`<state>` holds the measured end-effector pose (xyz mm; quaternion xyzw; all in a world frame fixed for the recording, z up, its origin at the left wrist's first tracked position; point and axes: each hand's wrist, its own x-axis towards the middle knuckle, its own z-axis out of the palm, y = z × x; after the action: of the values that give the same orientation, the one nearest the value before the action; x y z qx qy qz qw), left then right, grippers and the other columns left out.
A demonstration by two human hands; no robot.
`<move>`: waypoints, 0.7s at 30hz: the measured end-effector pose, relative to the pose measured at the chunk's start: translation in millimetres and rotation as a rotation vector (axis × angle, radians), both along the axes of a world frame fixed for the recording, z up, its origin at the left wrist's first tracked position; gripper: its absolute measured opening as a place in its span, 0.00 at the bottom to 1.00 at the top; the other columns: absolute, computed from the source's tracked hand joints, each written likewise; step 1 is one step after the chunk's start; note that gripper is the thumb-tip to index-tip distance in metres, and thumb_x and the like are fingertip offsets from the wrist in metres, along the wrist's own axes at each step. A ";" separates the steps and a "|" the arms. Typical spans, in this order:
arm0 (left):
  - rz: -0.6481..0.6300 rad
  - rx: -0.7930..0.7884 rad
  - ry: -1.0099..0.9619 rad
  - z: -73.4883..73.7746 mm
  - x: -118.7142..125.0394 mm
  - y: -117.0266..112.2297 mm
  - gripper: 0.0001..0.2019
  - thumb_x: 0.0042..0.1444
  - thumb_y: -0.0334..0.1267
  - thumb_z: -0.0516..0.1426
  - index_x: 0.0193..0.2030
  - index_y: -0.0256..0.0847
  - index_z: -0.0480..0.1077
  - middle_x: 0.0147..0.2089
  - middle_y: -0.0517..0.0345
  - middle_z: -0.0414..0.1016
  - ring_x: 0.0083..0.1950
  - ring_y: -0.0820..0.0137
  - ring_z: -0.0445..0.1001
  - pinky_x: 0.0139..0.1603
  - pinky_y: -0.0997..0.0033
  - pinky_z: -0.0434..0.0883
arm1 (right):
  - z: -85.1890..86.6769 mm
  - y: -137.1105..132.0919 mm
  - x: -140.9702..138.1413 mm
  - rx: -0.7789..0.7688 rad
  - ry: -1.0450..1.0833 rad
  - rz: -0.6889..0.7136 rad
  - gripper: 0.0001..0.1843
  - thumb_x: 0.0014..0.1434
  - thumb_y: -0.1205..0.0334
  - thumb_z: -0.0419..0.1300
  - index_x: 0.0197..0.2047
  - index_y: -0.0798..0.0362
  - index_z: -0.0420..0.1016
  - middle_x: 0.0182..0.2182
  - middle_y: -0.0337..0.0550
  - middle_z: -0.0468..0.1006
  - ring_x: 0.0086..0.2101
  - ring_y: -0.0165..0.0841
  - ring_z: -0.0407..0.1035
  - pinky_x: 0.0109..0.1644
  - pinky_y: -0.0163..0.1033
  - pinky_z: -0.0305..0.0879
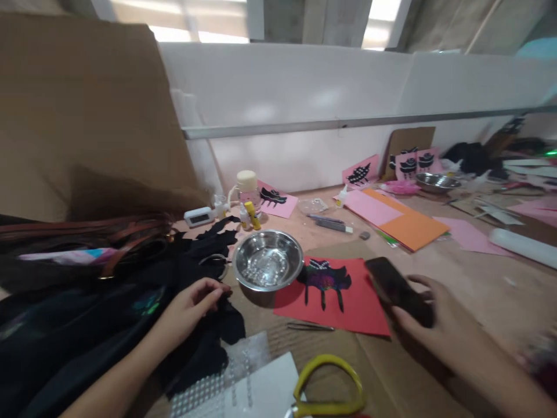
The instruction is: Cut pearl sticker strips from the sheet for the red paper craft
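Note:
My right hand (439, 322) grips a dark phone (398, 289) at the right edge of a red card (361, 310) that bears a black cut-out figure (324, 280). My left hand (194, 305) rests with curled fingers on black fabric scraps (217, 331), just left of a steel bowl (267, 265) holding small clear beads. Whether anything is pinched in the left fingers is not visible. Thin tweezers (310, 327) lie below the red card. Yellow-handled scissors (328, 389) lie at the bottom edge, next to a sheet of stick-on gems (217, 383).
A dark bag with brown straps (87, 255) fills the left. Behind the bowl stand a glue bottle (247, 188) and a small white device (199, 216). Pink and orange paper sheets (400, 220), a second steel bowl (437, 182) and pink cards lie at the back right. A cardboard panel leans at the back left.

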<state>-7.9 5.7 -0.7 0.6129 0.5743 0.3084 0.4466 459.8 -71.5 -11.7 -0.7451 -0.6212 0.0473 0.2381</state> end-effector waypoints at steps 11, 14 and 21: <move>0.108 -0.080 0.102 0.0 -2.0 1.3 0.25 0.49 0.66 0.63 0.41 0.47 0.76 0.46 0.66 0.83 0.36 0.71 0.72 0.36 0.76 0.69 | 16.9 -38.4 -27.7 -0.015 0.061 0.154 0.28 0.65 0.48 0.58 0.64 0.49 0.63 0.55 0.54 0.76 0.50 0.47 0.74 0.52 0.55 0.72; 0.118 -0.091 0.094 -3.6 -6.6 6.3 0.26 0.50 0.68 0.61 0.40 0.47 0.76 0.48 0.69 0.83 0.35 0.72 0.71 0.34 0.75 0.69 | 16.0 -46.3 -8.0 0.095 0.246 0.351 0.14 0.71 0.55 0.50 0.56 0.44 0.70 0.43 0.45 0.82 0.46 0.41 0.75 0.54 0.52 0.69; 0.145 -0.137 0.163 -7.9 -7.8 11.1 0.25 0.57 0.65 0.59 0.40 0.41 0.73 0.52 0.66 0.81 0.35 0.75 0.70 0.33 0.79 0.69 | -7.0 -38.6 -4.5 0.000 0.445 0.465 0.21 0.74 0.51 0.47 0.65 0.43 0.64 0.54 0.45 0.80 0.63 0.41 0.64 0.73 0.63 0.41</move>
<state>-15.7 16.8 -8.6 0.5608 0.6713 0.2489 0.4158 455.3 -110.1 -18.6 -0.5546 -0.7075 0.2622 0.3507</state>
